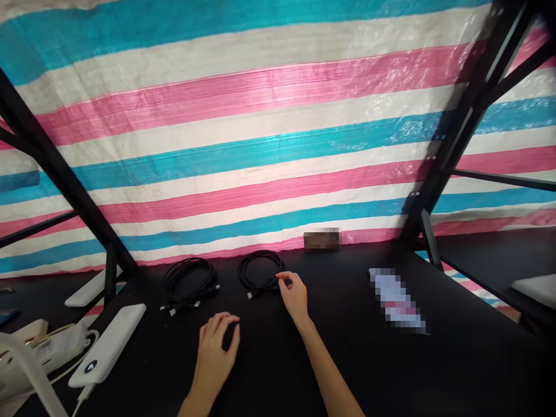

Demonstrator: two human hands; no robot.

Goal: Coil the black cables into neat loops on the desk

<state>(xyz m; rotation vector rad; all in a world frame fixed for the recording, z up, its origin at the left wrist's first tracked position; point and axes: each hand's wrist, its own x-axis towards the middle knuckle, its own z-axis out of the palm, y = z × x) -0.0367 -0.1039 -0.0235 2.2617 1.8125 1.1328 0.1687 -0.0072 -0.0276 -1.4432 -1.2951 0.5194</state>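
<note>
A black cable in a round coil [261, 270] lies near the back of the black table, one light-coloured plug sticking out at its lower left. My right hand [294, 294] is at the coil's right edge, thumb and fingers pinched on the cable there; the fingers partly hide the spot. To the left lies a second coil of black cable [190, 279], with several plug ends spread along its lower side. My left hand [216, 340] hovers over the table just below that coil, fingers curved and apart from the thumb, holding nothing.
A white power bank [108, 346] with a cable lies at left, beside a white power strip [56, 350]. A blurred dark box [322, 241] sits at the back, a blurred pale packet [396, 301] at right. Black frame bars [452, 133] and striped sheeting [269, 145] bound the table.
</note>
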